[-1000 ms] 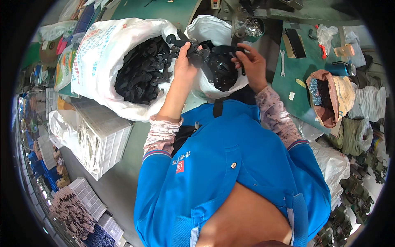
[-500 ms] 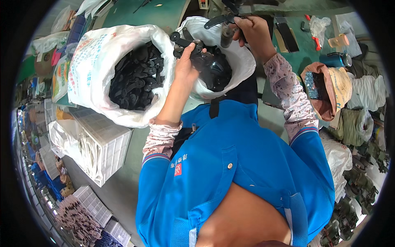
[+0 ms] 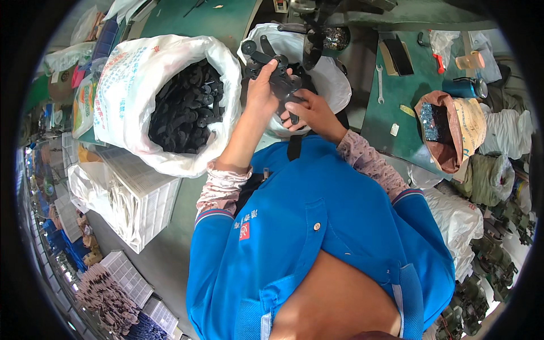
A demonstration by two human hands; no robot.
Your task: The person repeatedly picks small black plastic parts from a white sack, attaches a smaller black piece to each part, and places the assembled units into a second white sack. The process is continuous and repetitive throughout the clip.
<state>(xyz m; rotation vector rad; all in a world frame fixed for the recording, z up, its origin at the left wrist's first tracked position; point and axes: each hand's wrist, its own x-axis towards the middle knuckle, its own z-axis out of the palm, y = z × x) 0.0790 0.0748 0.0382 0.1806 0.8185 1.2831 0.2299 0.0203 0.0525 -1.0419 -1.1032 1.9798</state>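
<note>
My left hand (image 3: 262, 90) is closed round a bunch of black lever-shaped parts (image 3: 258, 55) with rounded ends, above the mouth of a white bag (image 3: 334, 85). Beside it, my right hand (image 3: 318, 116) pinches one black lever-shaped part (image 3: 293, 109) at the lower end of the bunch; whether that part is apart from the others I cannot tell. To the left, a large white woven bag (image 3: 127, 96) stands wide-mouthed, full of similar black parts (image 3: 190, 107). Dark machine parts (image 3: 313, 48) overhang the far side of the smaller bag, whose contents are mostly hidden.
On the green table (image 3: 391, 90) at right lie a wrench (image 3: 380, 84), a black flat piece (image 3: 399, 56) and a blue cylinder (image 3: 462, 87). A brown sack (image 3: 439, 153) of small shiny pieces sits nearby. White crates (image 3: 141, 209) stand at lower left.
My right hand has come down from the machine parts toward me, to the bunch in my left hand. The wrench on the right has come into view. My left hand has shifted slightly.
</note>
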